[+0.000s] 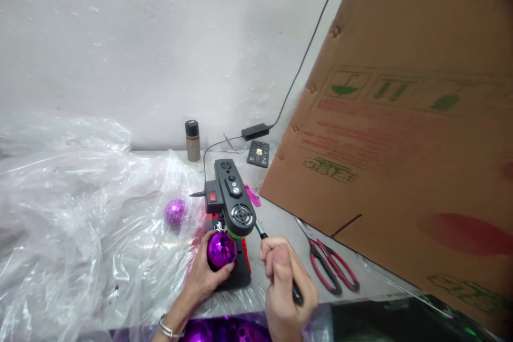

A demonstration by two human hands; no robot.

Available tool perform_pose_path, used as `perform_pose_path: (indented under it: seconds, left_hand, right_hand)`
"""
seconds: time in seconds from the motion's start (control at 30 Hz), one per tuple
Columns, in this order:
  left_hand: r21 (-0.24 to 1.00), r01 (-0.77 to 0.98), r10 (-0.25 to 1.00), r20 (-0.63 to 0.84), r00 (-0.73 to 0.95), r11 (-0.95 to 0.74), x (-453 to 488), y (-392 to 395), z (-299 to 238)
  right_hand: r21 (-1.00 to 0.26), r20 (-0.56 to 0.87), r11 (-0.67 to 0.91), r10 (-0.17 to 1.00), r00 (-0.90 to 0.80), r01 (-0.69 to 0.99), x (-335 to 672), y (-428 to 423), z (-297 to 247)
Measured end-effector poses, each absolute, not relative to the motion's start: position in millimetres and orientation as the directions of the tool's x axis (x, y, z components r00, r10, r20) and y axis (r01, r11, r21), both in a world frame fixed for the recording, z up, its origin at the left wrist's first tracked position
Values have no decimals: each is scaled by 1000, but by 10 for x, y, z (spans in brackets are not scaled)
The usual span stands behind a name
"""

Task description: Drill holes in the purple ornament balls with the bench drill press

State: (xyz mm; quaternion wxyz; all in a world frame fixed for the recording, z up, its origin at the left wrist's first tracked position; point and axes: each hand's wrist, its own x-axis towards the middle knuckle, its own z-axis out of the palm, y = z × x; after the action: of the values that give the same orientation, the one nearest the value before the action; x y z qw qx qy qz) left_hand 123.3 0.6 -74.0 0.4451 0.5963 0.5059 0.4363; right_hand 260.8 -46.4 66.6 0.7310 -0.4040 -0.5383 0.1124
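Observation:
Cupped in my left hand [205, 272] is a shiny purple mirror-faceted ball [222, 250], thumb and fingers around its sides. It sits under the front of a small black bench machine [235, 192], which looks like a mini drill press with a red switch. The machine's head hides where it meets the ball's top. To the right, my right hand [287, 283] is closed around the black grip of the machine's lever [297, 294], whose metal rod runs up to the machine's side. The machine's dark base [236, 280] shows below the ball.
A second purple ball [175, 212] lies on clear plastic sheeting [80, 235] at left. Red-handled scissors [331, 267] lie at right, below a large cardboard box [393, 133]. Behind stand a bottle [193, 141] and a power adapter [255, 131]. More purple balls [196, 331] show at the bottom edge.

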Motion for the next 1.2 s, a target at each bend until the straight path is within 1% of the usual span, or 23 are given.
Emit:
perform_pose_path:
  seconds: [0.17, 0.27, 0.37, 0.43, 0.53, 0.63, 0.73, 0.9, 1.07, 1.2]
  left_hand:
    - [997, -60, 999, 43, 12, -42, 1163, 32, -699]
    - [995, -93, 999, 36, -24, -39, 1153, 47, -655]
    - [998, -54, 999, 39, -28, -40, 1153, 49, -668]
    - [998, -18, 998, 65, -11, -65, 1151, 45, -707]
    - [991, 90, 994, 92, 53, -96, 1145, 33, -760]
    - [972, 217, 989, 69, 127, -95, 1141, 10, -771]
    - [949, 288, 985, 89, 145, -128, 1132, -33, -770]
    - [922, 331, 976, 157, 148, -199, 1101, -81, -781]
    - [897, 362, 956, 173, 238, -253, 1117, 2, -762]
    - [860, 406, 939, 209, 274, -310, 1173, 45, -790]
  right_hand:
    - [-728, 680, 632, 620, 391, 265, 2605, -479, 733]
    - [-733, 674, 631, 628, 389, 254, 2600, -486, 747]
    - [-727, 681, 639, 630, 373, 251, 2600, -481, 747]
    - [-718, 691, 650, 625, 364, 248, 2606, -477, 741]
    - [-719, 690, 651, 628, 360, 243, 2615, -476, 737]
    - [-723, 686, 647, 632, 361, 242, 2617, -475, 743]
    - [-730, 679, 639, 638, 363, 244, 2615, -475, 753]
    - [-737, 673, 628, 647, 358, 251, 2627, -479, 766]
    - [-738, 673, 621, 645, 362, 264, 2635, -492, 775]
    - [-747, 661, 612, 638, 396, 261, 2626, -491, 773]
